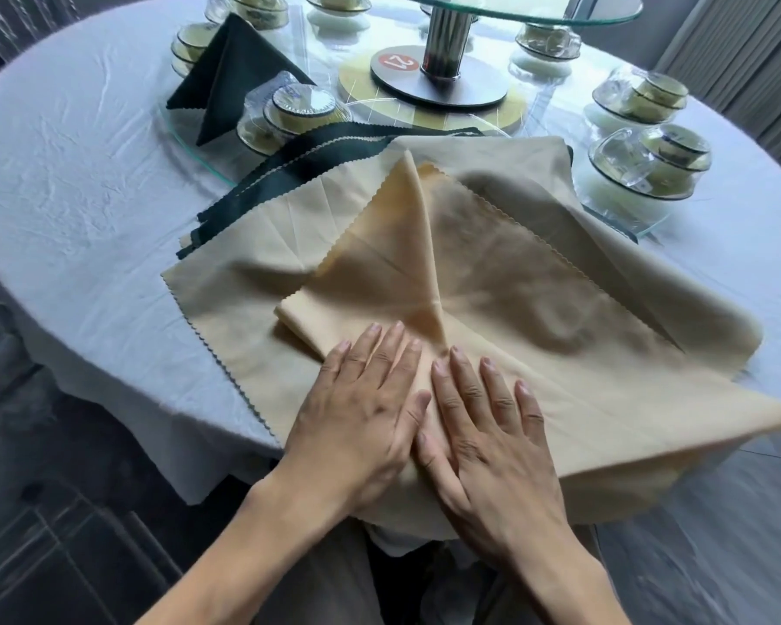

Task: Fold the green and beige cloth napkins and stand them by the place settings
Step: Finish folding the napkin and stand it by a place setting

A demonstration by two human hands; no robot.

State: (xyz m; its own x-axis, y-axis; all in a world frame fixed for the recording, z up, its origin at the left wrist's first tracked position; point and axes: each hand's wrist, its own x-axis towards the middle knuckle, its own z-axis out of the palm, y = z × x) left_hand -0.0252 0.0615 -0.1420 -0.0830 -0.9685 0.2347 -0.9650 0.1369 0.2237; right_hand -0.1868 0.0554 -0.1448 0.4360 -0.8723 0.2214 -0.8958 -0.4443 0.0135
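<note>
Beige napkin [492,272], part-folded, pressed under left hand [361,408] and right hand [483,426], fingers flat, holding nothing (risk: overhang at counter [86,209] edge drags folds askew).

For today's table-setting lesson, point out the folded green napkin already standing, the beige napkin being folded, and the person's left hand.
Standing green napkin [237,78], head view, on its front face.
Beige napkin [379,263], head view, on its folded left flap.
Left hand [361,408], head view, on the back of the hand.

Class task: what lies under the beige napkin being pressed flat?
Under the beige napkin lies another beige cloth, with green napkins showing beyond. How many lie beneath is hidden.
</note>
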